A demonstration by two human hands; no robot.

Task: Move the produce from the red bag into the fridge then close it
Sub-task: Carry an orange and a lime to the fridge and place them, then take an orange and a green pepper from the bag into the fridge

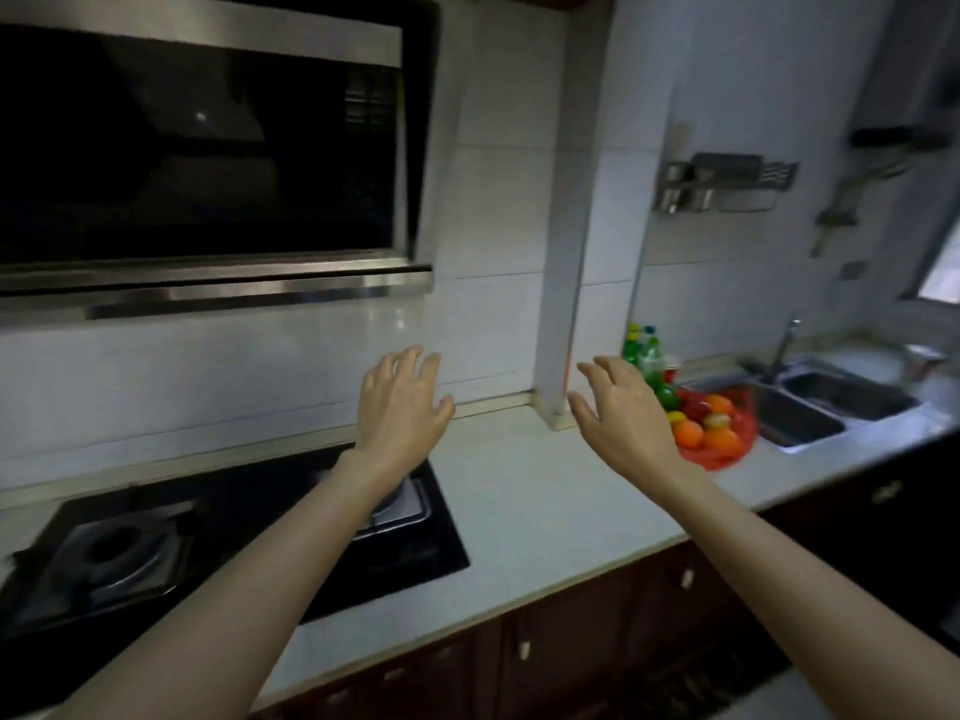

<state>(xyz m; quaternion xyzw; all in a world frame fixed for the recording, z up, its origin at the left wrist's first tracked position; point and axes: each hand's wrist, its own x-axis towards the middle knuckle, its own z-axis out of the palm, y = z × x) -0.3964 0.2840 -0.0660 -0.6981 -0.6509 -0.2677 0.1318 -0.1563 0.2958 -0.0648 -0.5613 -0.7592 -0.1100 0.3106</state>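
Two empty hands [400, 402] [621, 413]; red bag [727, 449] beyond

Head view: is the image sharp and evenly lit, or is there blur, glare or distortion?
Head view: soft motion blur throughout, strongest at the wall rack; wide-angle bending of the range hood; dim light, a bright glare at the window; red bag still readable.

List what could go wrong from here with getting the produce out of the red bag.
1. The red bag lies open and slumped beside the sink; lifting it carelessly might let the round oranges roll into the basin or off the countertop.
2. Green bottles stand just behind the bag; the right hand could knock them over.
3. No fridge is in view, so the fruit may need carrying some way.
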